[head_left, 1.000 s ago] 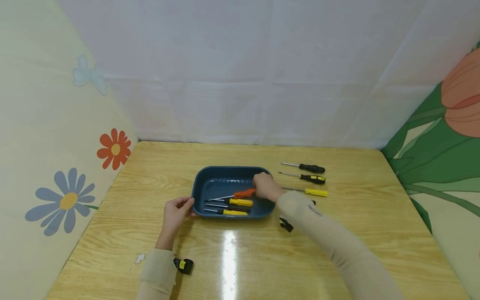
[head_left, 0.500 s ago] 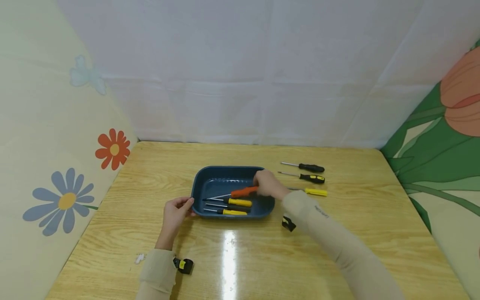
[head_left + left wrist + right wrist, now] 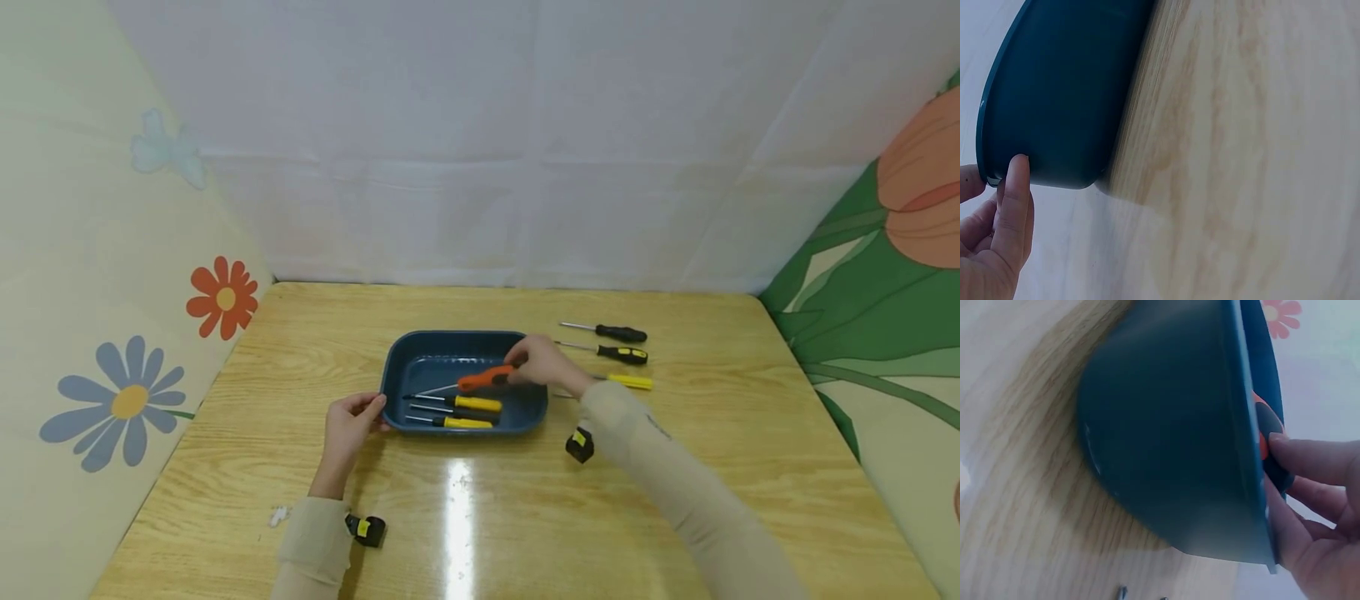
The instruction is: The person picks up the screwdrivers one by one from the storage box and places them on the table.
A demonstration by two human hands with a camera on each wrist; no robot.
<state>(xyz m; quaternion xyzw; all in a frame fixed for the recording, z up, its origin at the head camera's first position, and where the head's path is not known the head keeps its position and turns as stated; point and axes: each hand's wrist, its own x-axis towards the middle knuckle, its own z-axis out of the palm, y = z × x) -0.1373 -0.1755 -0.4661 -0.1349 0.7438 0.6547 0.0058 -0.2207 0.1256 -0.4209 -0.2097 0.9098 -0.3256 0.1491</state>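
Metal-shafted orange-and-black-handled screwdriver (image 3: 477, 380) has shifted slightly, pinched by right hand (image 3: 546, 365); left hand (image 3: 351, 427) pinches dark-blue rounded-rectangular tray (image 3: 450, 344); two black-and-yellow-handled screwdrivers (image 3: 478, 404) between hands.

Screwdrivers (image 3: 478, 404) in tray (image 3: 450, 343) on table (image 3: 675, 467)

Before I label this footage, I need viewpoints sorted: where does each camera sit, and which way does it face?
Head: on the head, facing forward and down at the blue tray; left hand, right hand and sleeves show.
Left wrist: on that wrist, facing the tray's outside and table; left hand shows, pinching the rim.
Right wrist: on that wrist, facing the tray's right end; right hand shows, pinching the orange screwdriver.
Shared: head and right wrist both show that screwdriver grip.
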